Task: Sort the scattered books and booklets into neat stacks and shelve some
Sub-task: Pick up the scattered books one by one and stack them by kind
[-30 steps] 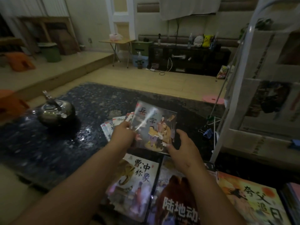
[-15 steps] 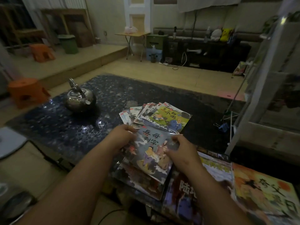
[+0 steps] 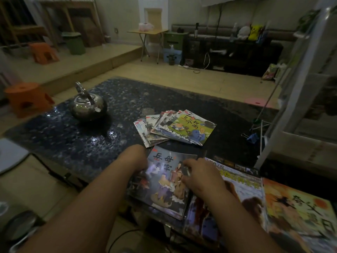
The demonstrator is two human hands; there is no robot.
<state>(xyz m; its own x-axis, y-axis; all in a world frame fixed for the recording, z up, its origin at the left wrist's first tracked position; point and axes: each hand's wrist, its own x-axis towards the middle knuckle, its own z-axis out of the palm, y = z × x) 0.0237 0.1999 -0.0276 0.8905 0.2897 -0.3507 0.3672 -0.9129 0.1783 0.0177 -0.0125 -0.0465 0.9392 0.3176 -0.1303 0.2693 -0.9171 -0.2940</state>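
Booklet (image 3: 167, 181) is down now. A second ago you held it up, tilted, above the table (image 3: 73, 139); half a second ago it was sinking toward you. At this moment it lies face up on the near stack (image 3: 137, 188) at the table's front edge, just left of the big books (image 3: 244, 194). Your right hand (image 3: 200, 179) sits at its right edge with the fingers curled over the cover, seemingly pinching that edge. Your left hand (image 3: 135, 158) is against its left edge, but blur and the cover hide the fingers, so I cannot tell whether it grips or only steadies. The fan (image 3: 175, 127) of booklets farther out is unchanged, and the kettle (image 3: 87, 105) stands well apart to the left. I judge this one sorted: one more cover on the near stack. It looks a little askew to the covers beneath, so you would do well to square the edges before letting go, then turn to the fan, the loose lot left to gather.
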